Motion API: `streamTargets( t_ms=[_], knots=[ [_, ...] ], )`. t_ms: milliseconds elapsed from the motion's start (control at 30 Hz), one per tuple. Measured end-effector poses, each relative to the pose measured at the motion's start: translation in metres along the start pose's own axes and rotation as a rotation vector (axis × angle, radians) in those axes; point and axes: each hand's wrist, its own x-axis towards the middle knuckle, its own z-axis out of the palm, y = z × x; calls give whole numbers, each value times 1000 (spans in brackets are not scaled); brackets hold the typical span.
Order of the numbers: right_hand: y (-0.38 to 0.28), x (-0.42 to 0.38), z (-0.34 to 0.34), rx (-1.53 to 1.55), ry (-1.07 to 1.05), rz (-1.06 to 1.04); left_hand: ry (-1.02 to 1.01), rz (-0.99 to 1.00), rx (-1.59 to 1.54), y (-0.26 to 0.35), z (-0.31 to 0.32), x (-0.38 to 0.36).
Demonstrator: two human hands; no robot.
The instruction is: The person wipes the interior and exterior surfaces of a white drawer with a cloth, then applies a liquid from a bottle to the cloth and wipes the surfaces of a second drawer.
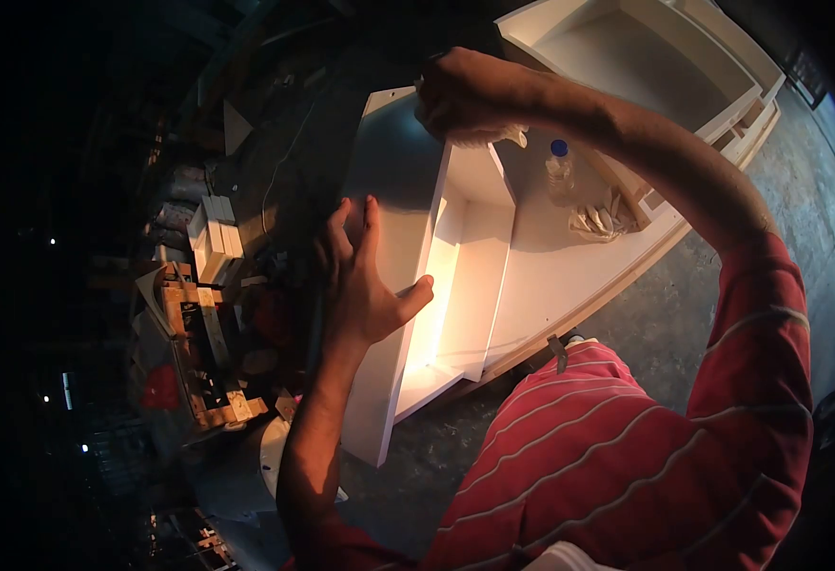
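Observation:
A white drawer (398,176) stands tilted on the pale work surface (546,271), its broad front panel turned left and its lit inside facing right. My left hand (360,295) lies against that panel with fingers and thumb spread, the thumb reaching its near edge. At the far end of the drawer, my right hand (451,95) is closed on a bunched whitish cloth (501,136), held against the panel's top edge. Part of the cloth is hidden under the fingers.
A clear bottle (559,176) with a blue cap and a crumpled pale cloth or glove (600,221) are on the surface to the right. Beyond stands a larger white drawer (627,57). Wooden frames (208,333) and small white boxes (215,238) stand at left on the dark floor.

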Motion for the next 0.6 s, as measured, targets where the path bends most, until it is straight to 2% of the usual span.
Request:
streamTargets(
  t_ms=[67,133,167,200,267,300,333,400,433,467,533,600],
  knots=[
    [-25,-3,-27,-78,28,-21,9,4,28,1,-1,1],
    [-28,-5,-42,178,-92,284,4,3,50,2,1,0],
    [6,3,-20,-208,-68,34,13,5,23,2,3,2],
    [-33,1,-53,150,-129,511,20,5,-3,2,3,2],
    [-6,-2,-23,-586,-57,-216,12,-11,39,3,3,2],
    [-15,2,-16,-313,-102,-111,-9,-35,78,3,3,0],
    [-26,-3,-11,76,30,100,-5,-37,77,3,3,1],
    [-16,-2,-18,-582,-54,-278,-18,-44,56,5,2,1],
    [-18,-2,-31,-445,-137,-100,-18,-43,54,5,3,2],
    [14,6,-12,-15,-69,127,0,-29,54,4,4,3],
    [10,5,-4,-135,177,-90,25,-15,54,4,3,2],
    [-30,1,14,38,330,-196,20,-49,-10,4,3,1]
  ],
)
